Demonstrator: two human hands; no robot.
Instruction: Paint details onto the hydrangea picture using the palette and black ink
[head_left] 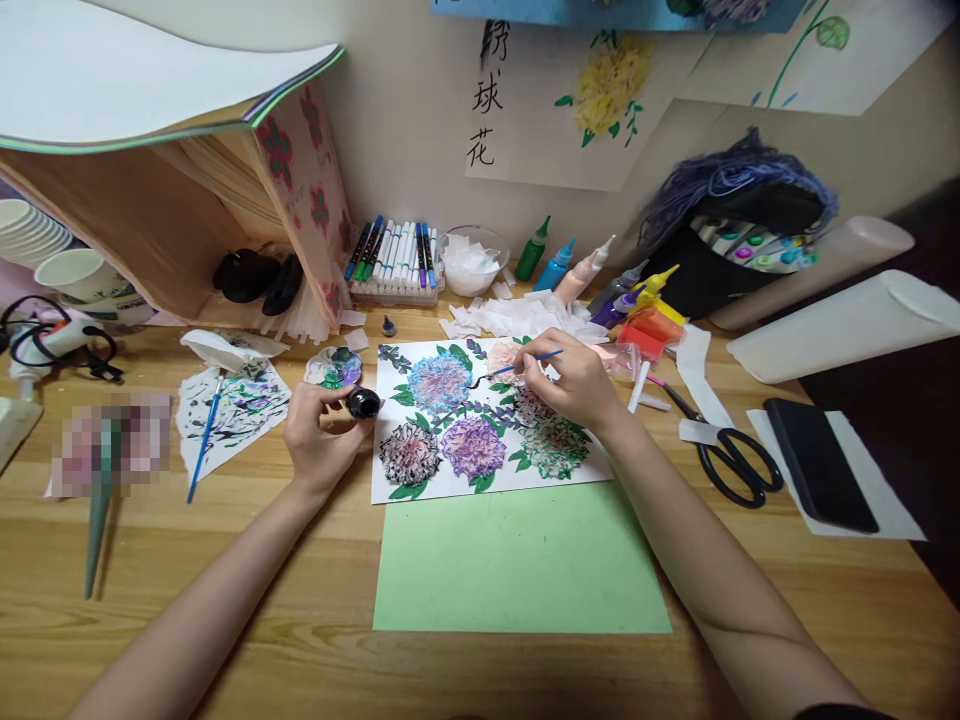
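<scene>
My left hand is closed round a small open black bottle, held tilted over the left edge of the white sheet. In my right hand a thin paintbrush with a blue handle is pinched between the fingers. Its dark tip is beside the blue and pink flower; whether it touches the sheet I cannot tell. Several ruffled flowers with green leaves cover the sheet, among them a purple one. My right hand hides part of the upper right flowers. Underneath lies a green paper.
Black-handled scissors and a phone lie at right. Torn white paper pieces, a marker set and paint bottles line the back. Left are a second brush on stained paper and a decorated box.
</scene>
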